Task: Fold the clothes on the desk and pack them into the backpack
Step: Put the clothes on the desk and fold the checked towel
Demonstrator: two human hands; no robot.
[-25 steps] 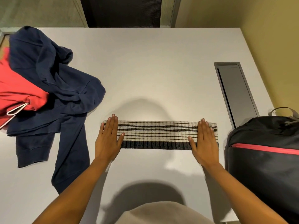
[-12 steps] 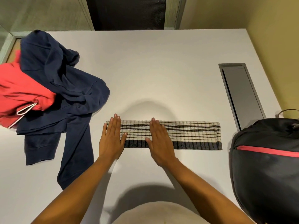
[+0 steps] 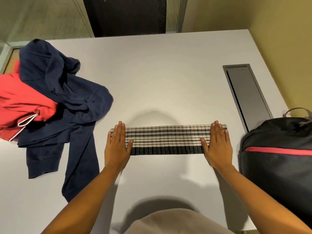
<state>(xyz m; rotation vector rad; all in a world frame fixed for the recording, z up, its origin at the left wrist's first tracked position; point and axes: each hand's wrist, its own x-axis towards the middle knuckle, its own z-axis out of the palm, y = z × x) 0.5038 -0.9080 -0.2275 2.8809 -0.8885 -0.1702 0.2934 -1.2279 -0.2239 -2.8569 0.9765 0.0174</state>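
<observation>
Striped knit garment [image 3: 167, 141], cream with dark lines and a dark ribbed hem, lies folded into a long narrow band on the white desk [image 3: 160, 78]. The left hand [image 3: 117, 147] presses flat on its left end and the right hand [image 3: 218, 146] on its right end, with fingers [image 3: 120, 130] straight, close together, pointing away and gripping nothing. Beyond the fingertips white desk surface runs to the far edge; outside the left fingers lie a crumpled navy hoodie [image 3: 67, 98] and a red garment [image 3: 22, 102], and just outside the right fingers sits the black backpack [image 3: 276, 174] with a red stripe, a grey recessed slot [image 3: 248, 92] beyond it.
</observation>
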